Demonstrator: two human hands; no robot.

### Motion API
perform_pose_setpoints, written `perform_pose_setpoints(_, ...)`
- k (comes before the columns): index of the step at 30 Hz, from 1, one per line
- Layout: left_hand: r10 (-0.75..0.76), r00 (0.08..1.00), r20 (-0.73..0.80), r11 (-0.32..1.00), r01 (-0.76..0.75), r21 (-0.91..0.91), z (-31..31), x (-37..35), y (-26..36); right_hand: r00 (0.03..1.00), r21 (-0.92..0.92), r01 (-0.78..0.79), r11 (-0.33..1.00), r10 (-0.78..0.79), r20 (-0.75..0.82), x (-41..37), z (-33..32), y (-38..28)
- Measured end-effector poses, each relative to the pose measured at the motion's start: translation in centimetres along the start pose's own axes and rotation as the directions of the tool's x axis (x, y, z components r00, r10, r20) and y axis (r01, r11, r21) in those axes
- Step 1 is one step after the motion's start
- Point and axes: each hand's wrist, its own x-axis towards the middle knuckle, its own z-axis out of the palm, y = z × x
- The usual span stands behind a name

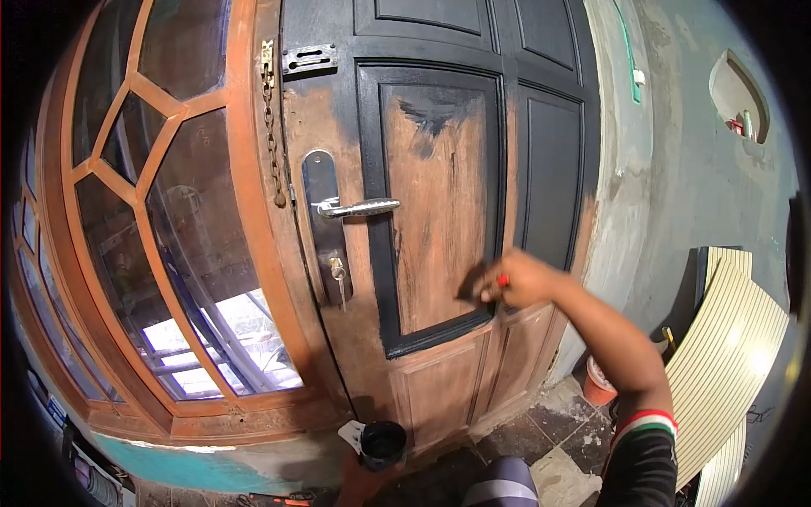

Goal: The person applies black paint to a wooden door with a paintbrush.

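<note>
My right hand [525,283] is closed around a paintbrush [503,280]; the red end of its handle shows at my fingers. Its dark tip, smeared by motion, is at the lower right of a door panel [435,228]. Black paint frames that panel and streaks its top, while bare brown wood fills the middle. Low in front of the door [439,372], my left hand [359,482] grips a black cup [383,444] with dark contents. A whitish flap [351,435] sticks up at the cup's left side.
A metal handle [363,207] with keys [339,270] below juts from the door's left side. A chain [270,127] hangs beside it. Glazed window frames [241,194] stand left. To the right are an orange bucket [599,384] and leaning ribbed panels [726,338].
</note>
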Motion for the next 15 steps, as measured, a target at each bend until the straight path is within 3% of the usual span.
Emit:
perform_pose_setpoints(1, -0.012, 1.0, -0.009, 1.0, 0.012, -0.01, 0.1, 0.0, 0.7, 1.0, -0.009, -0.028, 1.0, 0.028, 0.004, 1.3, -2.8, -0.3)
perform_pose_setpoints(3, -0.031, 0.999, -0.032, 0.999, 0.03, -0.036, 0.7, -0.1, 2.0, 0.972, 0.026, 0.112, 0.993, -0.104, -0.212, 4.8, -7.4, 1.6)
perform_pose_setpoints(4, -0.049, 0.999, -0.018, 0.999, 0.049, -0.019, 0.7, -0.1, 1.8, 0.959, -0.05, 0.042, 0.998, -0.054, -0.279, 6.2, -10.2, 1.7)
perform_pose_setpoints(5, -0.067, 0.998, -0.006, 0.998, 0.067, -0.003, 0.6, -0.1, 1.3, 0.909, -0.095, 0.077, 0.992, -0.109, -0.402, 7.5, -12.6, 1.7)
perform_pose_setpoints(6, -0.085, 0.996, 0.005, 0.996, 0.085, 0.012, 0.7, -0.1, 1.0, 0.82, -0.201, 0.04, 0.979, -0.147, -0.553, 8.4, -14.4, 1.2)
perform_pose_setpoints(7, -0.057, 0.998, 0.001, 0.998, 0.057, 0.017, 1.0, -0.1, 1.8, 0.647, -0.291, 0.037, 0.956, -0.245, -0.722, 9.4, -15.3, 0.8)
perform_pose_setpoints(9, 0.002, 1.0, 0.002, 0.999, -0.002, 0.032, 2.0, 0.1, 3.4, 0.465, -0.305, 0.0, 0.952, -0.27, -0.843, 9.9, -15.4, 0.2)
perform_pose_setpoints(11, -0.01, 1.0, -0.001, 1.0, 0.01, 0.015, 2.1, -0.2, 3.2, 0.337, -0.503, 0.008, 0.864, -0.476, -0.812, 9.5, -11.7, 1.0)
perform_pose_setpoints(13, -0.018, 1.0, 0.009, 1.0, 0.018, 0.004, 1.8, -0.5, 2.7, 0.516, -0.568, 0.071, 0.82, -0.518, -0.683, 7.1, -6.1, 1.8)
perform_pose_setpoints(15, -0.022, 0.999, 0.031, 1.0, 0.022, 0.003, 1.1, -0.6, 2.1, 0.612, -0.459, 0.096, 0.883, -0.416, -0.673, 3.8, 1.4, 2.9)
